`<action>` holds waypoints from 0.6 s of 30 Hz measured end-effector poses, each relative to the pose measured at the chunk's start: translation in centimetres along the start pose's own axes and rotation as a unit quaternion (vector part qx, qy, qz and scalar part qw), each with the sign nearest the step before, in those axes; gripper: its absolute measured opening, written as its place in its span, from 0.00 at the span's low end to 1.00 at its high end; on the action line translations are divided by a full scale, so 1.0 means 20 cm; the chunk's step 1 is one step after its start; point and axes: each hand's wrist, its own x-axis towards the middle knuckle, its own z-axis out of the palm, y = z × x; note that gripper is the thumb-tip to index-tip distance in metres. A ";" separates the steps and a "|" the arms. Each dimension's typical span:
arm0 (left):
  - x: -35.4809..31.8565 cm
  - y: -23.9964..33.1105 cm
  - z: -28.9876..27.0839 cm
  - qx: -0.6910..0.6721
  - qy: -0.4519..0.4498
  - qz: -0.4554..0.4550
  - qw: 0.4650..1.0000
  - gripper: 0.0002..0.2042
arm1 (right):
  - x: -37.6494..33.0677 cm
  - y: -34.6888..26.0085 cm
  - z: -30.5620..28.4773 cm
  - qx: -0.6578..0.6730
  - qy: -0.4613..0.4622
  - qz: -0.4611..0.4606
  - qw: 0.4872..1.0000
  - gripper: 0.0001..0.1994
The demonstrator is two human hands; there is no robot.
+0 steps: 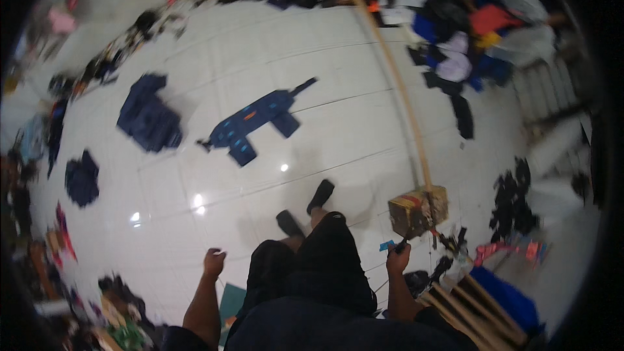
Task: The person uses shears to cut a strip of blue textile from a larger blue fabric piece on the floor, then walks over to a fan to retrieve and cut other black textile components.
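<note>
Left hand [214, 263] clenched, right hand [398, 259] grasping dark tool [403, 244] beside cardboard box [416, 211]

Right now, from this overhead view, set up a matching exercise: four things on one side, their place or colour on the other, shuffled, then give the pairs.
Things:
1. Cardboard box
2. Long wooden pole
3. Flat garment with orange marks
4. Right hand

Descriptions:
A. Navy blue, spread on the white floor
B. Closed around a small dark object
C. Brown, at the pole's near end
D. Pale, running from the box up toward the clothing heap

Pairs: 1-C, 2-D, 3-A, 4-B
</note>
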 end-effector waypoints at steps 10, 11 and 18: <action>-0.12 0.29 -0.14 0.030 -0.112 0.105 0.988 0.11 | 0.12 0.39 -0.78 0.036 0.286 0.163 0.943 0.19; -0.22 0.31 -0.09 0.073 -0.112 0.166 0.977 0.17 | 0.14 0.46 -0.87 0.046 0.314 0.167 0.933 0.19; -0.54 0.98 0.56 0.043 -0.139 0.079 0.986 0.18 | 0.39 1.20 -1.32 0.169 0.365 0.196 0.894 0.22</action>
